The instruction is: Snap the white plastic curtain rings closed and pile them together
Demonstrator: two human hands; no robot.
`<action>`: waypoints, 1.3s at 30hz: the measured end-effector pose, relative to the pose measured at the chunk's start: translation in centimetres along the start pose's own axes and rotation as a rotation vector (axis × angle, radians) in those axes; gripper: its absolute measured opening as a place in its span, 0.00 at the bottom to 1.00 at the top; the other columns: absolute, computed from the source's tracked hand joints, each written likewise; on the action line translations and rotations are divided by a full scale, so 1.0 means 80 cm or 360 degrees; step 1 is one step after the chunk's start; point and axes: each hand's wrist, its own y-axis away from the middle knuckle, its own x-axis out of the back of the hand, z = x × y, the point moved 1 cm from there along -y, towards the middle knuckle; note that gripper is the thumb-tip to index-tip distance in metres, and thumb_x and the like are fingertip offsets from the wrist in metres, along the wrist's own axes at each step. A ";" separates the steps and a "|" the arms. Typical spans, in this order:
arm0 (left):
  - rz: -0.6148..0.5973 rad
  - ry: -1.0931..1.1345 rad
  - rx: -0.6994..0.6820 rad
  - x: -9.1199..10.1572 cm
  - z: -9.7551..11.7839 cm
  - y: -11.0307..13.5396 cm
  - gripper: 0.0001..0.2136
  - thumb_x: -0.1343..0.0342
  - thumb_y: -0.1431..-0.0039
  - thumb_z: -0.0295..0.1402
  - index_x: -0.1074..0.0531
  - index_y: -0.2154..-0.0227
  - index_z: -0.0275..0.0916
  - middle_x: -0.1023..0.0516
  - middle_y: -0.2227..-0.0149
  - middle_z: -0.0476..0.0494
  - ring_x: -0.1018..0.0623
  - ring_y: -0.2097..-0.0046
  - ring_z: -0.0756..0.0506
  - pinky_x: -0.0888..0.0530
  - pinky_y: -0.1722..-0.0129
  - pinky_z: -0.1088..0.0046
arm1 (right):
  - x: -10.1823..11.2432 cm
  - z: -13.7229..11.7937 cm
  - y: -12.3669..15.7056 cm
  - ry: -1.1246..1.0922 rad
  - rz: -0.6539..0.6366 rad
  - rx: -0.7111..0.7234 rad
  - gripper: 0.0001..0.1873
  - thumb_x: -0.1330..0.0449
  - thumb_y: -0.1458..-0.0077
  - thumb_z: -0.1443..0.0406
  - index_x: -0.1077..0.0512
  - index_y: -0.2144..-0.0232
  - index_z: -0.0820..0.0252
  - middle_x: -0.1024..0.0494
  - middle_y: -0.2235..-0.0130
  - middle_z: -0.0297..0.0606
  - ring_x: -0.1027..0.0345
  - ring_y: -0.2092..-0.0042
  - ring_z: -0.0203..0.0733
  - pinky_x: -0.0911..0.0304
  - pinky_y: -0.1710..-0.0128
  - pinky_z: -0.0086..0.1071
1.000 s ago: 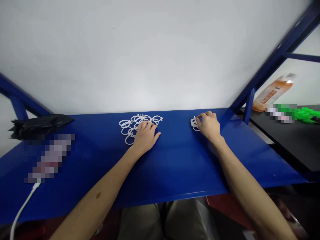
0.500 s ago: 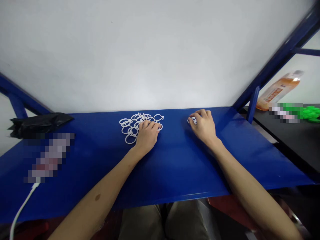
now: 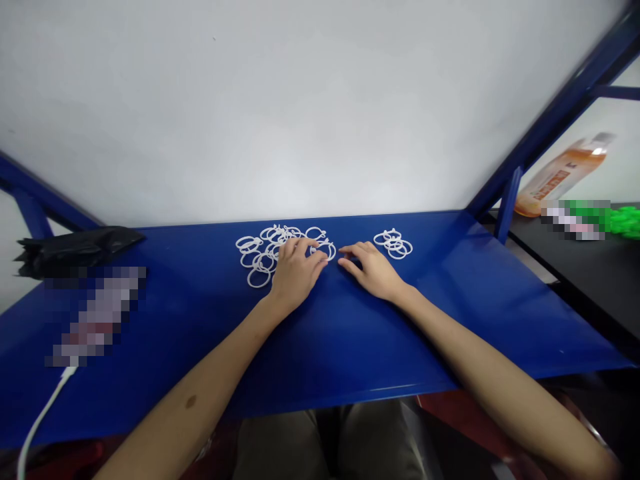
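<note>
My left hand (image 3: 296, 272) rests over the right side of a pile of thin white rings with small knobs or eyelets (image 3: 259, 277). Its thumb and index finger are apart and touch one white ring (image 3: 332, 250) at the pile's right edge; the other fingers partly cover the rings beneath. Just right of that ring, my right hand (image 3: 375, 271) hovers low over the table with thumb and fingers apart, nothing between them. Beyond the right hand lies a smaller group of white rings (image 3: 399, 256), overlapping one another.
The blue table (image 3: 350, 347) meets a pale wall. At left lie a black plastic bag (image 3: 80, 247) and a blurred-out item (image 3: 107, 307) with a white cable (image 3: 43, 417). On a black surface at right stand an orange bottle (image 3: 563, 177) and something green (image 3: 625, 221).
My right hand has let go of the small ring group and moved left toward my left hand. The ring at my left fingers has shifted slightly right, and my left thumb has spread outward.
</note>
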 end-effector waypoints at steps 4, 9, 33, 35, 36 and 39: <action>-0.0017 0.0212 -0.0207 -0.001 0.013 0.003 0.06 0.44 0.34 0.33 0.23 0.62 0.41 0.27 0.51 0.40 0.31 0.49 0.40 0.27 0.48 0.57 | -0.001 -0.009 0.000 -0.0351 0.0018 -0.0184 0.13 0.44 0.34 0.57 0.27 0.56 0.59 0.20 0.63 0.38 0.29 0.61 0.42 0.34 0.56 0.38; -0.0073 0.0463 -0.0165 -0.006 0.015 0.009 0.06 0.44 0.35 0.29 0.27 0.56 0.41 0.32 0.48 0.41 0.25 0.51 0.45 0.24 0.49 0.61 | -0.007 -0.007 0.001 -0.0727 0.0029 -0.0322 0.11 0.43 0.37 0.58 0.29 0.60 0.58 0.22 0.68 0.33 0.29 0.68 0.37 0.35 0.65 0.32; -0.0102 0.0215 -0.0049 0.005 0.015 0.005 0.11 0.44 0.35 0.35 0.29 0.53 0.40 0.23 0.54 0.41 0.27 0.51 0.39 0.32 0.47 0.57 | 0.002 -0.011 0.001 -0.0591 0.0231 -0.0338 0.12 0.45 0.36 0.61 0.26 0.55 0.57 0.24 0.73 0.31 0.32 0.72 0.37 0.37 0.68 0.31; -0.0106 0.0241 -0.0083 0.004 0.025 0.009 0.09 0.44 0.35 0.36 0.29 0.54 0.40 0.22 0.57 0.42 0.26 0.53 0.40 0.31 0.49 0.58 | 0.002 -0.014 0.002 -0.0583 0.0222 -0.0340 0.10 0.45 0.36 0.60 0.26 0.60 0.57 0.24 0.74 0.31 0.32 0.73 0.36 0.38 0.69 0.30; -0.0087 0.0246 -0.0093 0.004 0.029 0.011 0.09 0.44 0.35 0.37 0.29 0.55 0.41 0.21 0.59 0.43 0.25 0.54 0.40 0.31 0.50 0.59 | 0.002 -0.015 0.002 -0.0570 0.0216 -0.0348 0.10 0.45 0.36 0.60 0.26 0.63 0.57 0.24 0.74 0.31 0.32 0.73 0.36 0.39 0.70 0.30; 0.0014 0.0252 -0.0084 0.005 0.037 0.013 0.08 0.44 0.35 0.36 0.30 0.55 0.41 0.20 0.61 0.45 0.24 0.56 0.41 0.31 0.52 0.61 | 0.002 -0.016 0.003 -0.0473 0.0173 -0.0374 0.08 0.43 0.37 0.61 0.28 0.67 0.57 0.24 0.74 0.31 0.32 0.73 0.35 0.42 0.72 0.29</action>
